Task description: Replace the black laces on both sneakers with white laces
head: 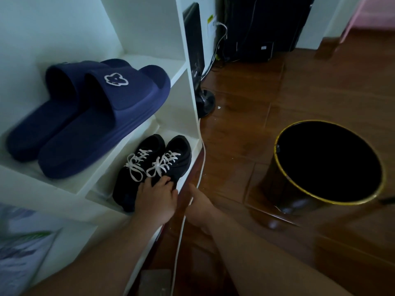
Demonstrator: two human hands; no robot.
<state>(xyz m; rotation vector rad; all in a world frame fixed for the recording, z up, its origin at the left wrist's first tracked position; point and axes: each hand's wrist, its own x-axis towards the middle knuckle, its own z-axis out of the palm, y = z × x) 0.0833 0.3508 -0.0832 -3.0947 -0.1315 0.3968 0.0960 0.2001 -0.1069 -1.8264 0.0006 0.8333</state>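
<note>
Two black sneakers (171, 154) with white laces (158, 165) tied in bows stand side by side on the lowest level of a white shelf unit (190, 99), toes toward me. My left hand (156, 199) lies over the toe caps, fingers bent down onto them and thumb at the right sneaker's side. My right hand (199, 207) hovers just right of the shelf's side panel, low over the floor. Its fingers are loosely extended and hold nothing. No black laces are visible.
A pair of navy slides (89, 116) sits on the level above. A white cable (181, 223) runs down along the shelf's edge between my hands. A black bin with a yellow rim (280, 184) stands on the wooden floor to the right. Dark equipment stands behind.
</note>
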